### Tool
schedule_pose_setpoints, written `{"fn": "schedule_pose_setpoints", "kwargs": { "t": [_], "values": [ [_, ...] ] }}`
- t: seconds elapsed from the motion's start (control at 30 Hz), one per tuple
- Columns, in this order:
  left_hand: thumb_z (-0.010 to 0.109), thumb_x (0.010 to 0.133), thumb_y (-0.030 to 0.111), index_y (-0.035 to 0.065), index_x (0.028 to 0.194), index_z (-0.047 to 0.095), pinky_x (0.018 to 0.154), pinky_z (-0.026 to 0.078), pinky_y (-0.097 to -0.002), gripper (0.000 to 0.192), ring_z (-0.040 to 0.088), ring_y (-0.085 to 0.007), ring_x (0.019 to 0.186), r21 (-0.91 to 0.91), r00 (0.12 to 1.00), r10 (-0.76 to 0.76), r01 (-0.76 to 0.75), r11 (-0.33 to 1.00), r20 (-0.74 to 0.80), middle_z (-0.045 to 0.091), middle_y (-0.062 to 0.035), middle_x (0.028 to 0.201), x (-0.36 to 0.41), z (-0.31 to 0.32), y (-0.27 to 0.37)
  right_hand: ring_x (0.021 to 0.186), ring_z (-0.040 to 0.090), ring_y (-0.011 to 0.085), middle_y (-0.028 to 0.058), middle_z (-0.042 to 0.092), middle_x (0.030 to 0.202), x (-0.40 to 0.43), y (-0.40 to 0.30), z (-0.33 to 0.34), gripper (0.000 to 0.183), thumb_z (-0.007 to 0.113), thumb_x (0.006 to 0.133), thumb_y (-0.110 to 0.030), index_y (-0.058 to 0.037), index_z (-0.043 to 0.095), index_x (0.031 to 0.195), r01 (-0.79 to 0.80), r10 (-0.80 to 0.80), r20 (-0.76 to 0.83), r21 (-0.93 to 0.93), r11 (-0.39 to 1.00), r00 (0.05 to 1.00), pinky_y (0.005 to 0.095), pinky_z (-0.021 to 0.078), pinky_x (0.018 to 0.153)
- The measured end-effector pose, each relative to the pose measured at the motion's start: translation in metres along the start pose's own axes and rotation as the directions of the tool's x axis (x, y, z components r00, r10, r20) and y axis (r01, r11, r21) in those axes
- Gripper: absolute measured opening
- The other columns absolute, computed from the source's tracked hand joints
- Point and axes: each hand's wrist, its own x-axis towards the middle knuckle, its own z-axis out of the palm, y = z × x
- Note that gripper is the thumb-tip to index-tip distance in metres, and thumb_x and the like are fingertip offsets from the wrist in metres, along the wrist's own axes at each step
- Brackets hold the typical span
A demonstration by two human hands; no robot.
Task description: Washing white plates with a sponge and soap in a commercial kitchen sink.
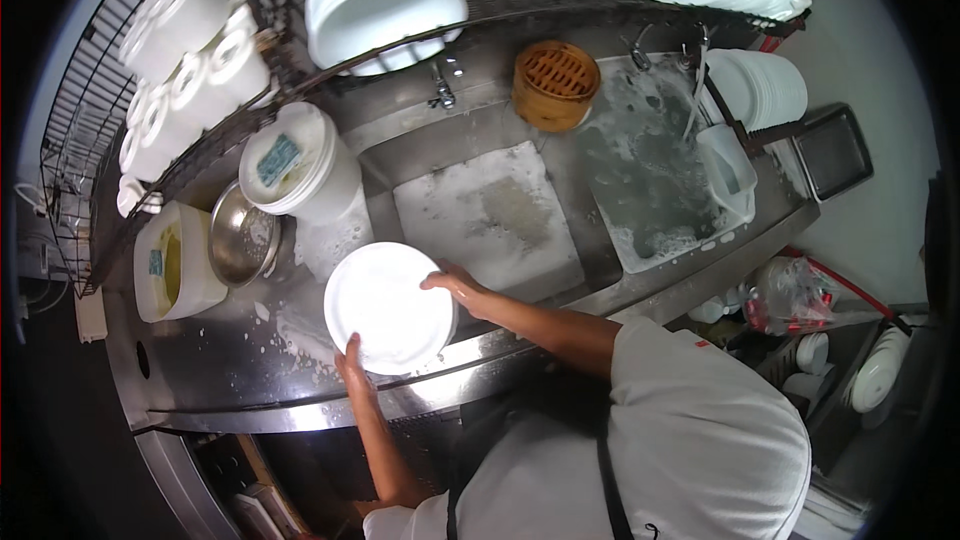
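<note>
A round white plate [390,307] is held between both hands above the front edge of the steel counter; whether more plates lie under it I cannot tell. My left hand [355,365] grips its lower left rim, thumb on top. On the upper right rim my right hand [459,288] is closed, fingers partly hidden. Behind the plate stands a white plastic bucket [330,172] with a green scouring pad [278,160] on top. To the right, the middle sink [487,217] holds foamy water.
A steel bowl [244,236] and a plastic tub [180,262] stand left. Behind the sinks is a bamboo steamer [555,86]. The right sink [645,165] holds cloudy water and a plastic container [726,169]. Wire racks with stacked white bowls [382,15] overhang the back.
</note>
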Motion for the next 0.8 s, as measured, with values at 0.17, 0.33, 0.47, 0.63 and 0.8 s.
{"fn": "schedule_pose_setpoints", "kwargs": {
  "t": [0.17, 0.33, 0.47, 0.63, 0.8],
  "values": [
    [0.064, 0.086, 0.018, -0.0098, 0.125, 0.049, 0.088, 0.046, -0.0318, 0.051, 0.06, -0.0232, 0.098, 0.068, 0.979, 0.14, -0.152, 0.986, 0.147, 0.062, -0.0174, 0.111, -0.061, 0.106, 0.012, 0.101, 0.058, 0.0238, 0.0125, 0.063, 0.103, -0.06, -0.043, -0.091, 0.059, 0.072, 0.069, -0.03, 0.0025, 0.057, 0.116, -0.026, 0.028, -0.037, 0.051, 0.998, 0.999, 0.0342, 0.0441, 0.09],
    [0.063, 0.087, 0.019, -0.0075, 0.122, 0.053, 0.085, 0.048, -0.0312, 0.045, 0.062, -0.0217, 0.094, 0.237, 0.943, 0.178, -0.248, 0.939, 0.282, 0.064, -0.0171, 0.108, -0.116, 0.251, 0.018, 0.097, 0.06, 0.0213, 0.0093, 0.065, 0.1, -0.127, -0.1, -0.212, 0.049, 0.069, 0.072, -0.037, -0.0051, 0.062, 0.109, 0.016, 0.021, -0.194, 0.185, 0.983, 0.981, 0.0325, 0.0452, 0.086],
    [0.065, 0.085, 0.021, -0.0067, 0.122, 0.055, 0.08, 0.051, -0.0329, 0.047, 0.065, -0.0211, 0.089, 0.21, 0.917, 0.065, -0.158, 0.965, 0.393, 0.067, -0.0164, 0.103, -0.139, 0.372, -0.014, 0.09, 0.061, 0.0208, 0.0071, 0.065, 0.096, -0.172, -0.152, -0.32, 0.047, 0.069, 0.071, -0.04, -0.0082, 0.063, 0.104, 0.074, -0.014, -0.334, 0.169, 0.983, 0.943, 0.0326, 0.0464, 0.083],
    [0.068, 0.082, 0.026, -0.0024, 0.117, 0.061, 0.079, 0.051, -0.0327, 0.046, 0.067, -0.022, 0.088, 0.103, 0.861, 0.017, -0.08, 0.991, 0.509, 0.069, -0.0165, 0.102, -0.143, 0.494, -0.083, 0.085, 0.063, 0.0194, 0.0061, 0.065, 0.095, -0.195, -0.201, -0.442, 0.043, 0.069, 0.07, -0.037, -0.0107, 0.063, 0.103, 0.029, -0.001, -0.417, 0.059, 0.998, 0.909, 0.0296, 0.0478, 0.075],
    [0.068, 0.081, 0.027, -0.0004, 0.119, 0.061, 0.088, 0.048, -0.0329, 0.047, 0.065, -0.0222, 0.095, 0.114, 0.881, 0.018, -0.081, 0.99, 0.472, 0.069, -0.0136, 0.104, -0.124, 0.561, -0.144, 0.081, 0.064, 0.0162, 0.0051, 0.066, 0.093, -0.185, -0.211, -0.508, 0.04, 0.069, 0.071, -0.026, -0.0073, 0.062, 0.105, 0.051, -0.028, -0.452, 0.038, 0.998, 0.891, 0.0246, 0.0487, 0.064]
  ]
}}
